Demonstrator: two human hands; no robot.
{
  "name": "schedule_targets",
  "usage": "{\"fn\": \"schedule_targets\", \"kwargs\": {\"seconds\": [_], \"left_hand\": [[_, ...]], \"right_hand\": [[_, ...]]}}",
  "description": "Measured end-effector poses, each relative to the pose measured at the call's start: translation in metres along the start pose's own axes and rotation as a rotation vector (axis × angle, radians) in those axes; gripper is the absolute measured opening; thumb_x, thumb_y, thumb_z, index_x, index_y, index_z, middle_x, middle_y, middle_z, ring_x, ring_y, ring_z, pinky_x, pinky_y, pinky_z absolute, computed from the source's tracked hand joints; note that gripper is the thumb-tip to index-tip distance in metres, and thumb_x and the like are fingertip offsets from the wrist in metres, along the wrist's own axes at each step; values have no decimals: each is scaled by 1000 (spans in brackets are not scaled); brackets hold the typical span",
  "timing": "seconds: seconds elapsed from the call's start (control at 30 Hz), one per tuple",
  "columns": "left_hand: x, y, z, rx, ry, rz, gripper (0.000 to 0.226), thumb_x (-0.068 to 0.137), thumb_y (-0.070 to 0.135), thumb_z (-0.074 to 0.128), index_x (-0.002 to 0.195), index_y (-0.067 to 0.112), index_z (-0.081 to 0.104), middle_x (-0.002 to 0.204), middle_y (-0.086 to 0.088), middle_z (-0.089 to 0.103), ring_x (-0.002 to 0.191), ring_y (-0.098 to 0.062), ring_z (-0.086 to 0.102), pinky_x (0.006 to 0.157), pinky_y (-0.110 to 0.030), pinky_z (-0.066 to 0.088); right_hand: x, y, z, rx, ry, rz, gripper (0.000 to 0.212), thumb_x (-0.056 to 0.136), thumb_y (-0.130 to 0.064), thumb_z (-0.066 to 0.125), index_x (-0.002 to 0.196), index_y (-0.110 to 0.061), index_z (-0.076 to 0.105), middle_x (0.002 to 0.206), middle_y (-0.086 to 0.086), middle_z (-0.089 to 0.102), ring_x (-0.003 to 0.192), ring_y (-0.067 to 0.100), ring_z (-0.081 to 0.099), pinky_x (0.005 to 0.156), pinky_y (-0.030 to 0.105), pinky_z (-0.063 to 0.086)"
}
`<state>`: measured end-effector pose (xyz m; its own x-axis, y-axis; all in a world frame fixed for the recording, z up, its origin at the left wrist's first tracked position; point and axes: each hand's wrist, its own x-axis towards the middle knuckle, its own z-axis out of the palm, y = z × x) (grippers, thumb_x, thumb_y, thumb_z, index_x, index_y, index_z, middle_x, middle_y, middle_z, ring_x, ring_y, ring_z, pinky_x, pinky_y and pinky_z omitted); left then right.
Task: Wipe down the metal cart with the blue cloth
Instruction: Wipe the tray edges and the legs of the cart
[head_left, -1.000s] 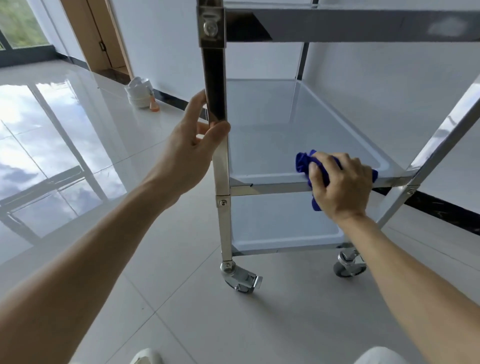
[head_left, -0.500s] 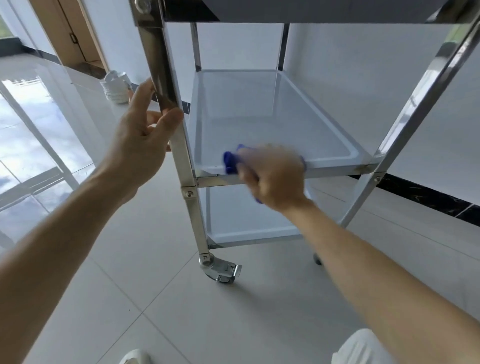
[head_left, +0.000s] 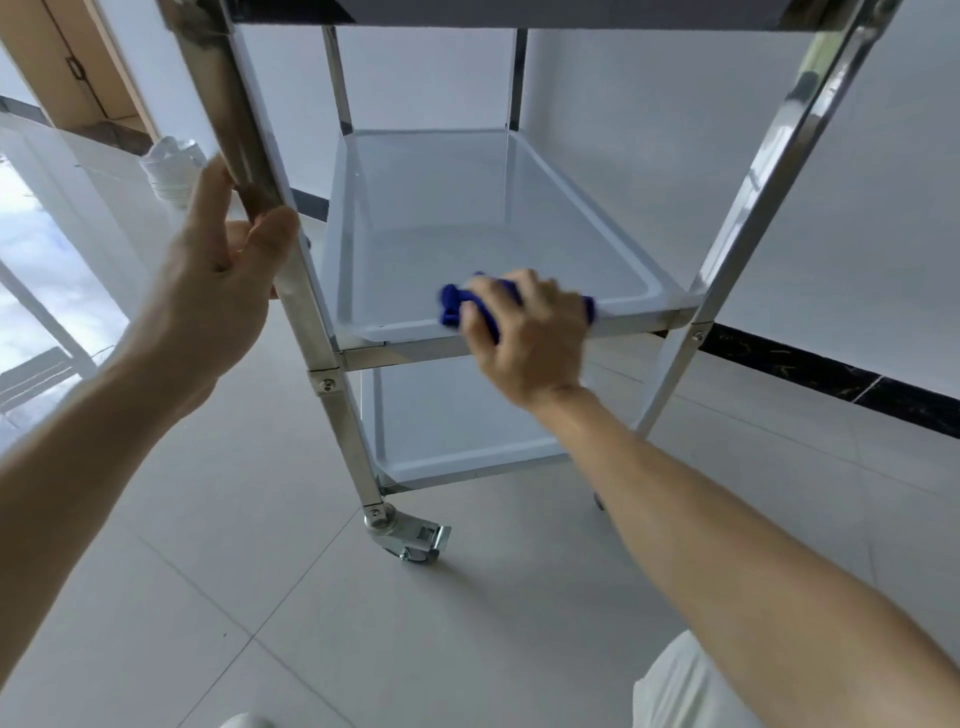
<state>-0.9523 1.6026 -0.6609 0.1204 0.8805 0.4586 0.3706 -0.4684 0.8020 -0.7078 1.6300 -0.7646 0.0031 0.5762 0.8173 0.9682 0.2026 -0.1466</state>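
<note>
Right hand (head_left: 524, 332) grips bunched blue cloth (head_left: 457, 306) on front rim of metal cart's (head_left: 727, 218) middle shelf (head_left: 467, 223). Left hand (head_left: 208, 291) grasps front-left upright (head_left: 291, 260), steadying. Advice: firm pressure, overlapping strokes along rim, reach corners, cart braced.

You have one view only, from the camera on your head, looking forward and down. It sits close to the cart's middle shelf (head_left: 467, 223), with tiled floor (head_left: 260, 571) beneath and wall behind
</note>
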Motion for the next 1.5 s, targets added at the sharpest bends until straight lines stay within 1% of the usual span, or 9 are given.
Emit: {"fn": "schedule_targets", "kwargs": {"seconds": [0.3,0.4,0.5,0.63,0.83,1.03,1.2,1.33,1.5], "left_hand": [[0,-4,-14,43,-10,36,23,104,29,46,123,42,45,104,-23,61,95,-33,63,83,-50,58],[0,-4,-11,55,-14,46,27,105,25,45,132,27,42,94,-24,59,89,-31,61,70,-30,57],[0,-7,-5,55,22,43,30,105,23,44,135,20,40,81,7,57,78,-10,59,66,-22,54],[-8,-24,3,84,-6,-34,10,101,31,50,110,31,46,101,7,55,91,-3,57,73,-20,51],[-23,-54,18,117,-106,-285,20,92,47,62,99,39,46,116,0,55,107,-21,58,84,-38,52],[-25,-83,32,221,-112,-272,28,86,54,65,103,34,55,119,1,57,106,-14,55,88,-33,49],[-27,-100,44,227,-20,-184,24,91,27,57,111,14,60,111,-5,55,107,-19,53,85,-27,49],[-31,-103,52,120,39,-170,28,91,17,52,117,7,55,106,-4,58,113,-29,51,91,-44,52],[-36,-102,55,49,23,-120,30,94,8,48,120,-6,48,97,-10,46,79,-11,46,72,-48,54]], "right_hand": [[3,-24,8,86,-63,-291,32,98,-48,50,113,-29,71,97,2,69,78,29,62,65,39,45],[2,28,-3,21,-41,-242,32,99,-46,51,113,-26,72,98,5,69,78,33,63,68,42,48],[-2,72,-17,-27,-49,-130,37,101,-44,48,115,-19,71,102,10,68,85,36,63,74,44,47],[-13,81,-26,32,-56,-26,38,103,-40,48,119,-13,68,111,12,65,96,35,60,86,48,43],[-60,43,-20,178,9,-27,32,104,-35,50,120,-12,65,117,14,62,100,35,59,85,47,44],[-116,14,13,243,-188,-90,32,104,-35,48,119,-14,68,117,10,64,99,32,60,85,46,43],[-141,-29,74,292,-462,209,38,101,-45,39,123,-25,62,120,4,61,101,30,57,87,43,40],[-144,-74,135,276,-538,226,39,102,-44,34,125,-25,60,122,7,61,104,35,55,88,45,39],[-174,-88,162,144,-581,108,54,96,-44,21,118,-22,65,118,2,65,100,33,57,84,44,40]]}}
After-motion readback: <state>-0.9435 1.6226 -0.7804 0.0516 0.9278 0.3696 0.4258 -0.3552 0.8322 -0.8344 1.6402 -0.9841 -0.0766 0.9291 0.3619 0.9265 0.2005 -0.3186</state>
